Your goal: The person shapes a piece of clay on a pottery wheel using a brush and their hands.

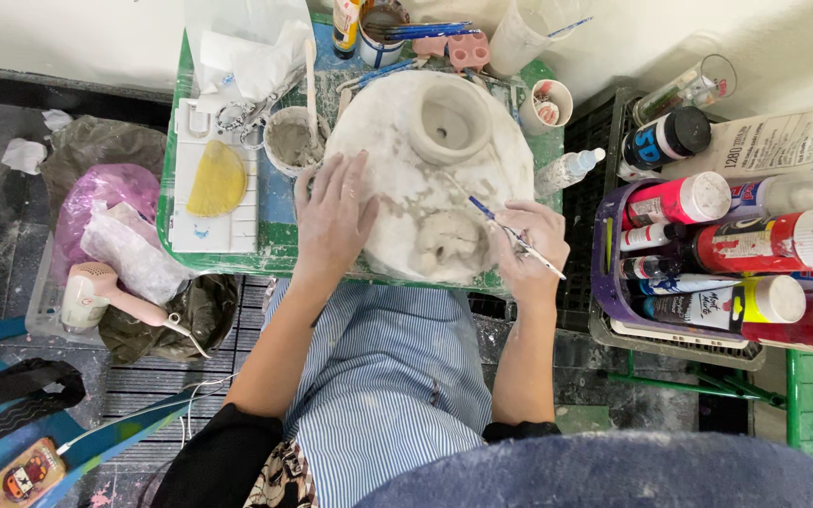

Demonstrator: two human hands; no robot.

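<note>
A large pale clay sculpture (425,160) with a round hollow neck at the far end lies on a small green table (228,259). My left hand (331,221) rests flat on its left side, fingers spread. My right hand (529,249) grips a thin blue-handled brush (510,230), its tip touching the clay just above a lumpy modelled part (446,246) at the near edge.
A cup of grey slip (291,141) and a white palette with a yellow sponge (215,179) sit to the left. Paint bottles fill a purple basket (613,310) at the right. Bags and a pink hairdryer (105,292) lie on the floor, left.
</note>
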